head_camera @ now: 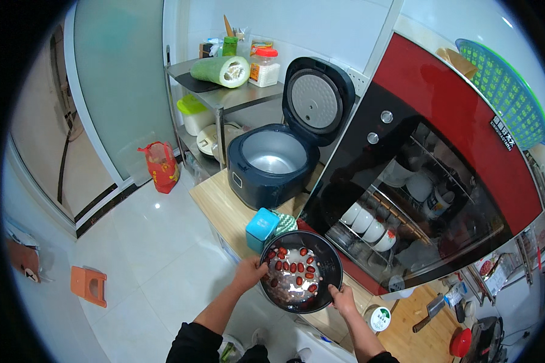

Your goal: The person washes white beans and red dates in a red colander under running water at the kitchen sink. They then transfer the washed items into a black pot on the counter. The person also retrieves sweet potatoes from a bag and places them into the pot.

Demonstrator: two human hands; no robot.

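Observation:
My left hand (250,273) grips the left rim of a dark rice cooker inner pot (330,263), and my right hand (343,299) grips its lower right rim. In the pot lie red dates (293,267) and small pale pieces in liquid. Beyond it, the rice cooker (272,177) stands on a light wooden counter with its lid (315,97) raised and its cavity without a pot. A blue-green canister (260,227) stands just beyond the pot, beside a green-and-white patterned cloth item (285,223).
A red and black dish cabinet (390,149) stands on the right. A metal shelf (250,100) holds a cut winter melon (221,71) and a red-lidded jar (264,68). A cleaver (429,313) lies on the board at lower right. An orange stool (88,286) and red bag (162,168) are on the floor.

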